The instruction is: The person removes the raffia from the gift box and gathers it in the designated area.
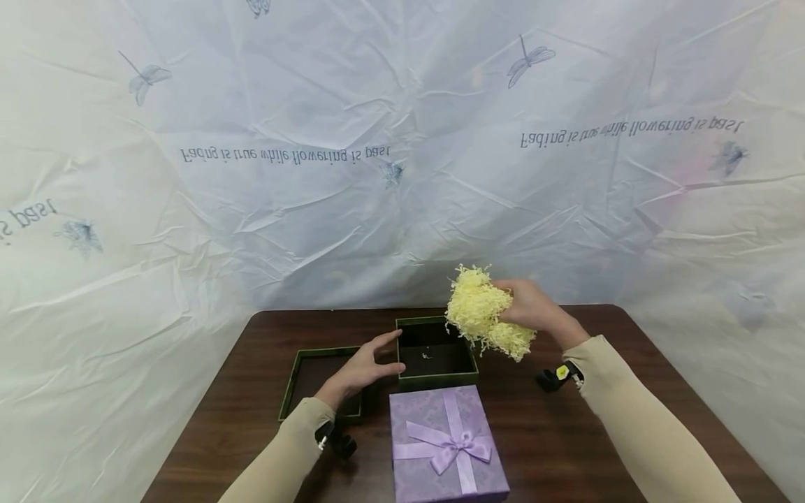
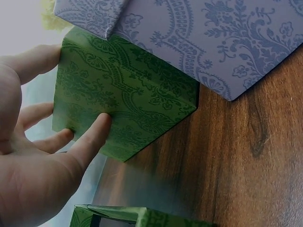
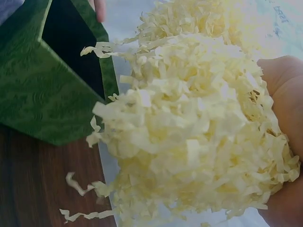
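My right hand (image 1: pixel 533 306) grips a big clump of pale yellow shredded paper (image 1: pixel 476 307), held up beside the right edge of an open green patterned box (image 1: pixel 439 380). Loose strands dangle from the clump in the right wrist view, where the paper hides most of the fingers. The box has a dark inside with a small pale scrap (image 1: pixel 427 355) on its bottom. My left hand (image 1: pixel 365 365) rests its spread fingers against the left side of the box; the left wrist view shows the fingertips on the green wall (image 2: pixel 128 90).
A shallow green lid (image 1: pixel 322 369) lies inside up to the left, under the left forearm. Directly in front of the green box sits a lilac gift box (image 1: pixel 418 426) with a ribbon bow (image 1: pixel 462 446). A printed white sheet (image 1: pixel 402 209) hangs behind the brown table (image 1: pixel 553 433).
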Motion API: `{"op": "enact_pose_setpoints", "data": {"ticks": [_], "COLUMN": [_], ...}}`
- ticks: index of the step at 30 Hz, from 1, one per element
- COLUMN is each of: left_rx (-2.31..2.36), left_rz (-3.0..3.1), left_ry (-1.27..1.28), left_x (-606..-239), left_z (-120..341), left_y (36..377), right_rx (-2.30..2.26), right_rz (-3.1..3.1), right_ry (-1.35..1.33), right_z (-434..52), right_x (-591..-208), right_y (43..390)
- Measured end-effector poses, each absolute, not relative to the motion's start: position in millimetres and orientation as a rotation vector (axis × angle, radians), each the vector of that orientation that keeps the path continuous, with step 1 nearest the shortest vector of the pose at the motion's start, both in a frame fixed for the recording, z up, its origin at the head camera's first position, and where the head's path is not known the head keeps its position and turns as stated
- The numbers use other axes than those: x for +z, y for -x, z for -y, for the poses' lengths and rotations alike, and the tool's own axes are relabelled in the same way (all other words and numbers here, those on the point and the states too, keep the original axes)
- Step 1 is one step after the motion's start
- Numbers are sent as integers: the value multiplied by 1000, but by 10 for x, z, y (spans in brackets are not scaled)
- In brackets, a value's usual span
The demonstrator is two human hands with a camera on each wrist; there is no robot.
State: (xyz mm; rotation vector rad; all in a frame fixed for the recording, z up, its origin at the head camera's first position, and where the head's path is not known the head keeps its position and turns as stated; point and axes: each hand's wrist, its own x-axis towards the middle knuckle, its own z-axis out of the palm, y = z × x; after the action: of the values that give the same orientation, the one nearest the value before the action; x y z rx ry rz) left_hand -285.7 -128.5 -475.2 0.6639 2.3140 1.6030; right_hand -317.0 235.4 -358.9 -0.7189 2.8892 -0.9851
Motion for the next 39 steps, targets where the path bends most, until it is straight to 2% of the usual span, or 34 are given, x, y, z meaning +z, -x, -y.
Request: {"op": "enact_pose_setpoints", "data": {"ticks": [20,39], "left_rx": [1638,1640], "left_rz": [-2272,-2265], "left_ry": [-650,-658], "left_x": [-4740,-4737], "left_z": [1287,1295], "left_y": [2845,2840], "right_rx": [-1012,-826], "right_rz": [-2892,-2982], "right_ry": [589,474], "right_z": [-2805,-3083], "right_x": [-3841,-4138], "right_y": [3100,2979]}}
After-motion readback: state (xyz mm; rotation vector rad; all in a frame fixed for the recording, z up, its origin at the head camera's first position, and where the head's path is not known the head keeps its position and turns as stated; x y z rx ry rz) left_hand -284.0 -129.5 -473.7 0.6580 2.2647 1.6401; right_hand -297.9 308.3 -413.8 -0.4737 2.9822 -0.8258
